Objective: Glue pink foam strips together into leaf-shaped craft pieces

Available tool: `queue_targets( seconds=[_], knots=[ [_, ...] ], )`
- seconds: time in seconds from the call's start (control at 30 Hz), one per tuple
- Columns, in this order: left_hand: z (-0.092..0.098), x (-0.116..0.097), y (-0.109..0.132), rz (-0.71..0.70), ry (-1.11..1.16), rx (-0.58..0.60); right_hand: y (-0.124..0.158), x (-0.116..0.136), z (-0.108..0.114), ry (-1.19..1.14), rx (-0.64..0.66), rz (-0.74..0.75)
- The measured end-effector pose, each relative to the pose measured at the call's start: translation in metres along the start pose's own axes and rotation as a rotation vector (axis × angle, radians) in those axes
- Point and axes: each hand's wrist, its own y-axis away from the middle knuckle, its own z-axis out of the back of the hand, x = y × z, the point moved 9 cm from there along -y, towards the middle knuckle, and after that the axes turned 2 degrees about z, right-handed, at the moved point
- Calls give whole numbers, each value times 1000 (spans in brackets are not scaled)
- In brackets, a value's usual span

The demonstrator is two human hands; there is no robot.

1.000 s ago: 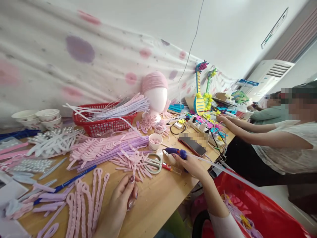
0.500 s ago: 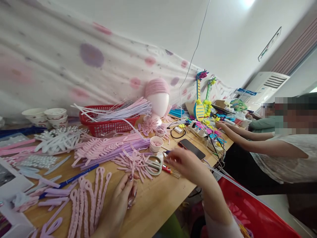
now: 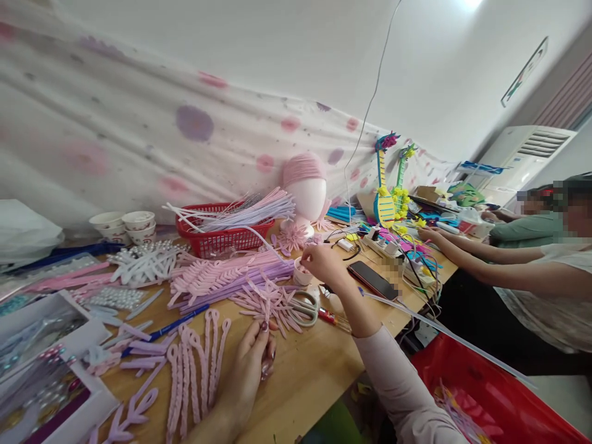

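**Two hands at a crowded craft bench**

Near left corner: white box (image 3: pixel 92 333) of pearl beads, tilted towards the edge. Far edge, left: stacked paper cups (image 3: pixel 123 225). Blue pen (image 3: pixel 171 327) lies slantwise on the bench (image 3: pixel 305 364), just left of a row of pink looped strips (image 3: pixel 198 370) that run towards the near edge. Red basket (image 3: pixel 217 237) at the far edge, with long pale stems spilling over its rim.

Left hand (image 3: pixel 252 370): palm down at the near edge, just right of the looped strips, fingers bent. Its fingertips (image 3: pixel 264 327) touch the near end of a pile of pink cut pieces (image 3: pixel 272 302). Cannot tell whether they pinch a piece or only rest on it.

Mid-bench: scissors (image 3: pixel 303 305) lie against the right side of the pile. Small white cup (image 3: pixel 301 275) stands just beyond them, pink bits inside. Foam head (image 3: pixel 305 191) with a pink cap stands at the far edge behind it.

Right hand (image 3: pixel 324 262): reaches across to the cup, fingers drawn together at its rim. Anything between them is hidden.

Right of it: dark phone (image 3: pixel 372 280) lies flat near the bench's right edge. Co-worker's hand (image 3: pixel 428 234) rests farther along the same edge. Red bin (image 3: pixel 485 394) sits below the near right corner.
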Motion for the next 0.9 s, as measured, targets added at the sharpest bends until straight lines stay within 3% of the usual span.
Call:
queue_targets(
  seconds=[0.1, 0.2, 0.37, 0.47, 0.63, 0.8, 0.9],
  knots=[
    [0, -1, 2, 9, 25, -5, 25, -3, 30, -68, -130, -10],
    [2, -2, 2, 12, 37, -21, 59, 2, 39, -457, -236, 89],
    [2, -5, 3, 10, 29, -23, 102, 12, -32, -1014, 34, 2],
    [-1, -6, 4, 20, 2, 9, 117, 17, -64, -1217, 90, -102],
    [-5, -7, 6, 13, -50, 50, 123, 19, -74, -1281, 34, -192],
    [-3, -19, 10, -99, -169, -9, 125, 18, -70, -1191, -20, -192],
    [-3, -19, 10, -93, -202, -20, 126, 19, -73, -1177, 2, -181]
  ],
)
